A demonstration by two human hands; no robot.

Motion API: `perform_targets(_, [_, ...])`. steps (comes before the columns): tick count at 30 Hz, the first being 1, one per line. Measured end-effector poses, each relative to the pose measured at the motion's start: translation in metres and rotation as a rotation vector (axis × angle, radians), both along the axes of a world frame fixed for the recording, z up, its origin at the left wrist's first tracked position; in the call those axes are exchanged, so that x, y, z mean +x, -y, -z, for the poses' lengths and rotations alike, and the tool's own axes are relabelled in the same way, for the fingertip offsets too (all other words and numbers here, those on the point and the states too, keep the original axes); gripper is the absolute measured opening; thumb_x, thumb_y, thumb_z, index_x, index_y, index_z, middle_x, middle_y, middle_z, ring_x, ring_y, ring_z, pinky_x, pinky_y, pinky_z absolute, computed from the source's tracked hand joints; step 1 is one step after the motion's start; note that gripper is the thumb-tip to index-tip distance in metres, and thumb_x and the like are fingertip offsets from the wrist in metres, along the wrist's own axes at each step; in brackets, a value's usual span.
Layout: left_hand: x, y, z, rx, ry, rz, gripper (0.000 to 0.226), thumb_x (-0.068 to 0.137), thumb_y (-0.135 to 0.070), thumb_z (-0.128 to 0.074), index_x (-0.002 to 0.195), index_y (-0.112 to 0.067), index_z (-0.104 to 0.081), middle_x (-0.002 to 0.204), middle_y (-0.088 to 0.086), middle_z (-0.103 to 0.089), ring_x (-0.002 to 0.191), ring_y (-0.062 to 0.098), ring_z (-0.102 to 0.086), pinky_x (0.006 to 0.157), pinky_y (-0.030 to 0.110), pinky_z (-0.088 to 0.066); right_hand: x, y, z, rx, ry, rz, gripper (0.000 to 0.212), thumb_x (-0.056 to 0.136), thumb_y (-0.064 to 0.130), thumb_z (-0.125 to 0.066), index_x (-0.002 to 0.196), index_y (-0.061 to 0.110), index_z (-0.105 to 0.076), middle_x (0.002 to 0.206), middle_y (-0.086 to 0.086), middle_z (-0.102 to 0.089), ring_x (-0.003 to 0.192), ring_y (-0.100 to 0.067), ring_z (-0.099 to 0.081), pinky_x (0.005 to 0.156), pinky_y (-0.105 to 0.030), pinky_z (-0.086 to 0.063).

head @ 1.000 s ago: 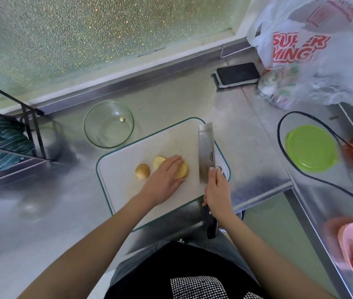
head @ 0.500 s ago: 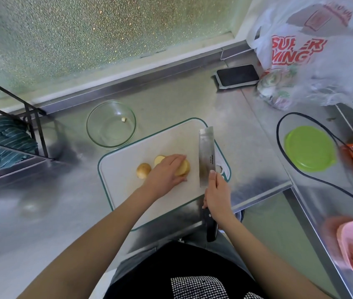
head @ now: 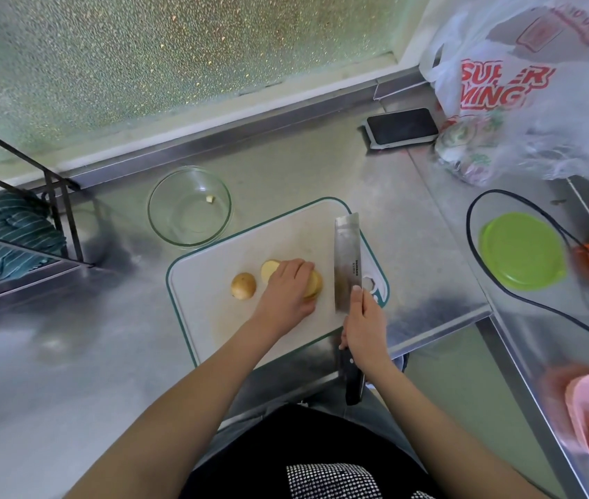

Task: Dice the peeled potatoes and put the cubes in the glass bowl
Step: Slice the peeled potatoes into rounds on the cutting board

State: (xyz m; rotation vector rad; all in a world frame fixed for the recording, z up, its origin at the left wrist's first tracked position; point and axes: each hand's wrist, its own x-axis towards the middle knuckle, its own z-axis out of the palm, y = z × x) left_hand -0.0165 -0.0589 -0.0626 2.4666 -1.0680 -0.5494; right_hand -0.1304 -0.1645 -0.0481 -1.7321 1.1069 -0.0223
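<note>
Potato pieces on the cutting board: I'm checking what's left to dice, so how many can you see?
3: a rounded piece at left, a flat slice beside the left hand, and sliced potato under its fingers. More may be hidden.

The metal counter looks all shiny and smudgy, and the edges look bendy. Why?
In the head view, window light bounces off the steel counter, making blurry glare patches and dark reflections. The wide-angle lens bends the straight counter edges near the picture's borders. The cutting board and cleaver in the middle look sharp.
</note>
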Motion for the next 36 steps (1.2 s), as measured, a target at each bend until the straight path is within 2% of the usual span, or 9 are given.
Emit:
perform_targets(6, [0.009, 0.001, -0.002, 0.035, 0.046, 0.043, 0.066, 0.072, -0.028, -0.069, 0.129, -0.007, -0.042, 0.129, 0.011, -0.045, 0.116, 0.027, -0.038, 0.100, 0.032, -0.028, 0.001, 0.000, -0.002, -0.031, -0.011, -0.025, 0.039, 0.099, 0.047, -0.030, 0.062, 0.035, -0.037, 0.059, -0.005, -0.046, 0.055, -0.026, -0.048, 0.055, -0.040, -0.046])
perform_targets(11, [0.000, -0.013, -0.001, 0.015, 0.105, -0.233, 0.056, 0.076, -0.027, -0.068, 0.122, -0.002, -0.048, 0.122, 0.016, -0.051, 0.111, 0.032, -0.044, 0.100, 0.035, -0.031, 0.004, 0.001, -0.006, 0.002, -0.002, -0.048, 0.039, 0.099, 0.045, -0.029, 0.069, 0.022, -0.040, 0.059, -0.009, -0.045, 0.047, -0.020, -0.045, 0.046, -0.031, -0.045])
perform_targets(16, [-0.004, -0.016, -0.004, -0.043, -0.009, -0.322, 0.067, 0.078, -0.031, -0.070, 0.132, -0.005, -0.040, 0.133, 0.012, -0.043, 0.123, 0.027, -0.037, 0.105, 0.032, -0.025, 0.007, -0.002, -0.006, -0.056, -0.006, -0.086, 0.038, 0.097, 0.049, -0.030, 0.064, 0.030, -0.037, 0.061, -0.007, -0.048, 0.057, -0.029, -0.049, 0.061, -0.046, -0.051])
perform_targets(20, [-0.010, -0.033, -0.004, -0.167, -0.129, -0.327, 0.085, 0.075, -0.028, -0.076, 0.142, -0.006, -0.029, 0.144, 0.010, -0.034, 0.133, 0.024, -0.028, 0.110, 0.028, -0.017, 0.010, -0.005, -0.009, -0.092, 0.003, -0.153, 0.036, 0.096, 0.049, -0.031, 0.064, 0.035, -0.039, 0.058, -0.001, -0.046, 0.056, -0.027, -0.050, 0.059, -0.048, -0.053])
perform_targets(25, [-0.030, -0.067, 0.003, -0.277, 0.083, -0.315, 0.044, 0.084, -0.028, -0.060, 0.123, -0.011, -0.048, 0.121, 0.012, -0.053, 0.111, 0.022, -0.045, 0.092, 0.038, -0.045, 0.012, -0.010, -0.015, -0.114, 0.028, -0.211, 0.034, 0.100, 0.034, -0.033, 0.067, 0.029, -0.038, 0.060, 0.008, -0.041, 0.057, -0.013, -0.045, 0.063, -0.043, -0.051])
perform_targets(27, [-0.031, -0.081, 0.008, -0.265, 0.121, -0.369, 0.038, 0.086, -0.026, -0.053, 0.120, -0.010, -0.051, 0.117, 0.012, -0.055, 0.108, 0.024, -0.047, 0.091, 0.042, -0.048, 0.011, -0.012, -0.016, -0.107, 0.019, -0.212, 0.034, 0.100, 0.035, -0.033, 0.067, 0.028, -0.038, 0.060, 0.006, -0.041, 0.057, -0.013, -0.044, 0.062, -0.043, -0.051])
perform_targets(31, [-0.003, -0.080, 0.015, -0.003, 0.206, -0.328, 0.057, 0.079, -0.015, -0.070, 0.131, -0.004, -0.048, 0.133, 0.014, -0.051, 0.124, 0.033, -0.045, 0.109, 0.051, -0.028, 0.012, -0.012, -0.014, -0.079, -0.024, -0.196, 0.034, 0.098, 0.040, -0.032, 0.068, 0.027, -0.040, 0.060, 0.002, -0.044, 0.058, -0.018, -0.049, 0.062, -0.046, -0.055])
perform_targets(34, [0.016, -0.071, 0.012, 0.124, 0.184, -0.202, 0.056, 0.090, -0.031, -0.056, 0.140, -0.011, -0.039, 0.146, 0.007, -0.039, 0.138, 0.022, -0.030, 0.113, 0.046, -0.001, 0.014, -0.013, -0.015, -0.061, -0.032, -0.188, 0.033, 0.097, 0.048, -0.030, 0.070, 0.032, -0.041, 0.063, 0.003, -0.048, 0.062, -0.022, -0.053, 0.066, -0.050, -0.055])
perform_targets(36, [0.021, -0.070, 0.014, 0.122, 0.133, -0.207, 0.053, 0.094, -0.035, -0.049, 0.141, -0.014, -0.037, 0.149, 0.002, -0.035, 0.140, 0.017, -0.023, 0.113, 0.041, 0.007, 0.016, -0.013, -0.017, -0.059, -0.035, -0.182, 0.034, 0.093, 0.055, -0.029, 0.069, 0.035, -0.041, 0.063, 0.000, -0.049, 0.060, -0.023, -0.053, 0.064, -0.052, -0.054])
